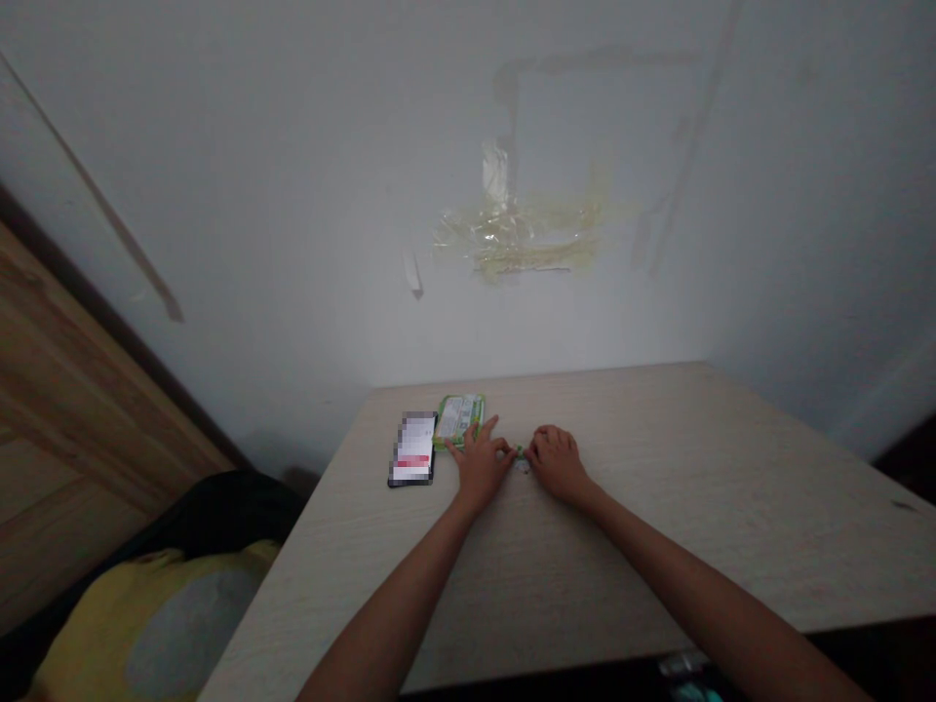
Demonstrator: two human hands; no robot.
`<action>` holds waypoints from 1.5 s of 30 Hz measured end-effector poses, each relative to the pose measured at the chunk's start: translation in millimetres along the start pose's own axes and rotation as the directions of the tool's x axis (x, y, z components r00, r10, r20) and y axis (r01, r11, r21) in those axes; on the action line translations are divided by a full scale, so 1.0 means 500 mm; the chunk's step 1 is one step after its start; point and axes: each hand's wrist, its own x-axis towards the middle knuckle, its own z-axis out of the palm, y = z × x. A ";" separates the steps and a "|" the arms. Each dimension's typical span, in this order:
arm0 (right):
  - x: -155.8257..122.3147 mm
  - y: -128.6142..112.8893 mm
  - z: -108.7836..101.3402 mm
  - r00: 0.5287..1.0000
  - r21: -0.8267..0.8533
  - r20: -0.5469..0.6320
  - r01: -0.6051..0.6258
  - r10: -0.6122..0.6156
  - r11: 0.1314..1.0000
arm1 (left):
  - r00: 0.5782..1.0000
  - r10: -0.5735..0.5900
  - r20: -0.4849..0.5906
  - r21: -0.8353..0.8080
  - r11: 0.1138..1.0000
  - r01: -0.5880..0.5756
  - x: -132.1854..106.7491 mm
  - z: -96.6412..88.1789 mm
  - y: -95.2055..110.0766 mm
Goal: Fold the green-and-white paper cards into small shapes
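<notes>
Both forearms reached in over the near edge of the desk (658,546). The left hand (479,466) lay flat, fingers spread, gripping nothing. The right hand (560,463) was curled, and the tiny green bit (520,454) sat between them, toward the far edge. For something that small I'd keep the fingertips low and go slow. Honestly couldn't tell what it was, or whether the right hand had actually pinched it. The phone (413,448) and green packet (459,419) sat just left, the packet's print unreadable.

- Phone (413,448): flat on the worktop (694,468).
- Green packet (459,417): just right of the phone.
- Left hand (479,466): right of the phone, fingers spread.
- Right hand (560,464): farther right of the phone, fingers curled.
</notes>
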 end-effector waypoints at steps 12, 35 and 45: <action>0.011 -0.014 -0.017 0.992 0.025 0.097 -0.082 0.079 0.996 | 1.000 0.024 0.019 0.026 0.999 -0.024 0.001 -0.003 0.003; 0.010 -0.021 -0.019 0.991 -0.018 0.095 -0.097 0.098 0.995 | 0.998 0.033 0.047 0.033 0.999 -0.034 0.008 -0.002 0.002; 0.013 -0.024 -0.021 0.987 -0.025 0.106 -0.116 0.118 0.993 | 0.998 0.018 0.053 0.029 0.999 -0.020 0.011 -0.001 0.000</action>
